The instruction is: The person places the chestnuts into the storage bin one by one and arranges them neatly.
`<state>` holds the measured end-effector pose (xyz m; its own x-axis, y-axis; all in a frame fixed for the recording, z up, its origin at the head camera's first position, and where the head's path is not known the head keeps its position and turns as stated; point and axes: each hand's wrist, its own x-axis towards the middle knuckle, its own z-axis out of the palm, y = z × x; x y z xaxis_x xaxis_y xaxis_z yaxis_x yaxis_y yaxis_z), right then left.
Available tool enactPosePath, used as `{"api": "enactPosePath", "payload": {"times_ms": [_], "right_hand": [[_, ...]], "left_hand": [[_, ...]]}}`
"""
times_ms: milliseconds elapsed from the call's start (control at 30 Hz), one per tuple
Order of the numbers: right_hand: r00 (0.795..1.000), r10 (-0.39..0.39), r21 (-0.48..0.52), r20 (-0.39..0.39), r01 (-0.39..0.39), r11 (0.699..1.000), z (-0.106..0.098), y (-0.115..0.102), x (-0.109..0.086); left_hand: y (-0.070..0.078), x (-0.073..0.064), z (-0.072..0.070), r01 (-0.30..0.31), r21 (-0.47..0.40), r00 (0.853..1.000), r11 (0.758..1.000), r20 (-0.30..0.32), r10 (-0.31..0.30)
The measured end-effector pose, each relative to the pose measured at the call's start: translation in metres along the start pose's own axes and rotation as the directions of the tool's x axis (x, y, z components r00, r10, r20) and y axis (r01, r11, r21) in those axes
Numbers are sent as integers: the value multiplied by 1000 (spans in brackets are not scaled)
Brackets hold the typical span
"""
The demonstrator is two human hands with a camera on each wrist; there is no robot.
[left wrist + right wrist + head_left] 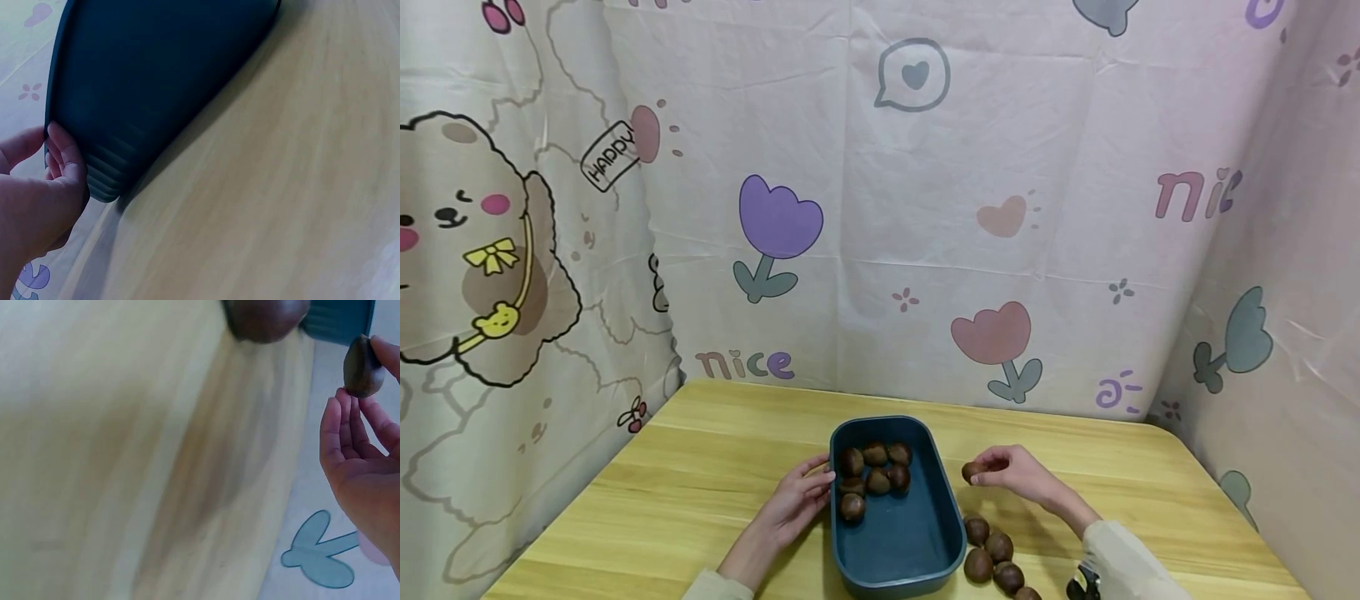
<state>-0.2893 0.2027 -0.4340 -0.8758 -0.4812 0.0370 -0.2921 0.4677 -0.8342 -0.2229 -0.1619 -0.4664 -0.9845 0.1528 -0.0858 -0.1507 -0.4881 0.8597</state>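
Note:
A dark blue rectangular container (898,537) stands on the table with several brown chestnuts (877,481) grouped toward its far left part. My left hand (796,502) holds the container's left side. In the left wrist view, the thumb lies at the rim and curled fingers (65,153) touch the outer wall. Between the thumb and fingers of my right hand (1022,477), a single chestnut (973,472) is pinched, apart from the container's right side. The right wrist view shows this chestnut (362,367) held off the table, the other fingers loosely bent.
Several loose chestnuts (998,547) lie on the table right of the container, in front of my right hand. Light wooden table (715,442) spreads around the container. A printed cloth (910,208) hangs behind and at both sides.

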Motion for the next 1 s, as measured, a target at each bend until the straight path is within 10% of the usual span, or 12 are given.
{"api": "enactPosePath", "payload": {"times_ms": [1000], "right_hand": [[948, -107, -126, 301, 150, 981, 22, -89, 13]], "left_hand": [[0, 1, -1, 7, 5, 1000, 1000, -12, -7]]}}
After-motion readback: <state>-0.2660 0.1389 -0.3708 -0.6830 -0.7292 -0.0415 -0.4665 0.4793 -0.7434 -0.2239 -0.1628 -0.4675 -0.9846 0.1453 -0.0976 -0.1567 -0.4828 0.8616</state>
